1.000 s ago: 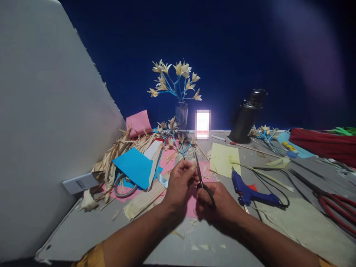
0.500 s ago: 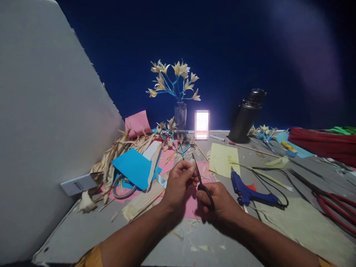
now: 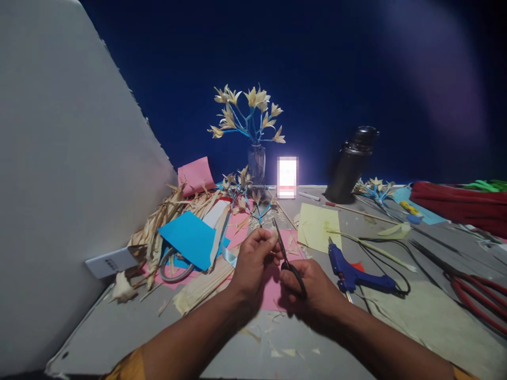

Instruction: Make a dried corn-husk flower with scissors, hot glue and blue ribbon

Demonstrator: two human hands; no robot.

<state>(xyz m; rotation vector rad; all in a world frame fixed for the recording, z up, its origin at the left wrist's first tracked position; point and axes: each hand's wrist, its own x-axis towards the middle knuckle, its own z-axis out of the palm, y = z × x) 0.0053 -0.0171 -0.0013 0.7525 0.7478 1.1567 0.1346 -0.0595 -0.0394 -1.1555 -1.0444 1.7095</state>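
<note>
Our L grip (image 3: 255,256) pinches a small pale piece (image 3: 274,233); R grip (image 3: 311,279) is closed round scissors (image 3: 285,259), all L of the glue gun (image 3: 348,273). Blades v. close to our fingertips (image 3: 272,241): a slip could nick them.

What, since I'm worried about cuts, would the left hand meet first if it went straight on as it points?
Probably the scissors held in the right hand: their blades show directly ahead of the left hand, though depth is unclear.
</note>
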